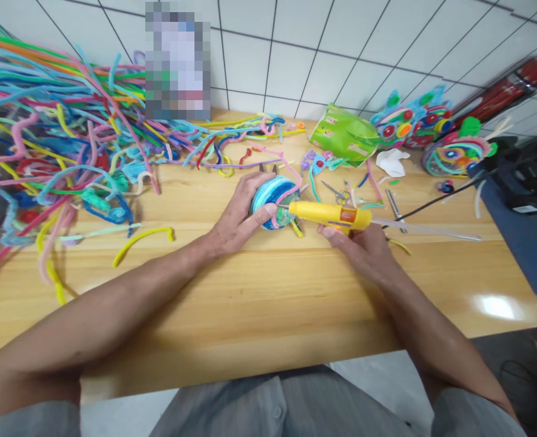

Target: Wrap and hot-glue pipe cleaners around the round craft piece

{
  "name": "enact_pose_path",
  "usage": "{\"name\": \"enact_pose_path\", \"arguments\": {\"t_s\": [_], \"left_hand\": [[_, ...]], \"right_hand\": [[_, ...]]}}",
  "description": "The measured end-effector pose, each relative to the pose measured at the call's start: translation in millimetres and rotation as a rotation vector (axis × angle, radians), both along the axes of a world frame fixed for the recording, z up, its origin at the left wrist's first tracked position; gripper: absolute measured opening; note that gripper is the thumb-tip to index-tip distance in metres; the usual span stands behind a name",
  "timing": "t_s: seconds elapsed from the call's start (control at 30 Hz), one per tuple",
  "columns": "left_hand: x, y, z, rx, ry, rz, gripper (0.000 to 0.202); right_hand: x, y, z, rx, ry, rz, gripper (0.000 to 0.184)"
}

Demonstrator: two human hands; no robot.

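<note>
My left hand (237, 220) is wrapped round a small round piece (273, 197) wound from blue, white and green pipe cleaners, with a pink pipe cleaner looping over its top. It rests on the wooden table (268, 303). My right hand (363, 246) grips a yellow glue gun (329, 214) lying level, its nozzle touching the right side of the round piece. A clear glue stick (427, 229) sticks out of the gun's back, toward the right.
A big heap of coloured pipe cleaners (54, 127) covers the table's left and back. A loose yellow one (143, 238) lies near my left forearm. Scissors (336, 193), a green packet (344, 135) and finished pipe-cleaner figures (414, 124) sit at the back right. A black cable (436, 203) runs right.
</note>
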State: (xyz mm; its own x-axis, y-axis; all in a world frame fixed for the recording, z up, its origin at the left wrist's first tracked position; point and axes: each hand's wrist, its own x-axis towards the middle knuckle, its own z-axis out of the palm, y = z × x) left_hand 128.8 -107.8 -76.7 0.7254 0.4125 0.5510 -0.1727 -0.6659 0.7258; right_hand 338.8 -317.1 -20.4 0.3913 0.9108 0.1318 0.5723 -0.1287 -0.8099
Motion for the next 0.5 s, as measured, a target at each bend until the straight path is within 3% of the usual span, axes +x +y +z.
{"name": "enact_pose_path", "arguments": {"t_s": [0.5], "left_hand": [[0.8, -0.6, -1.0, 0.001, -0.006, 0.018, 0.059]], "right_hand": [[2.9, -0.2, -1.9, 0.054, -0.107, 0.007, 0.029]]}}
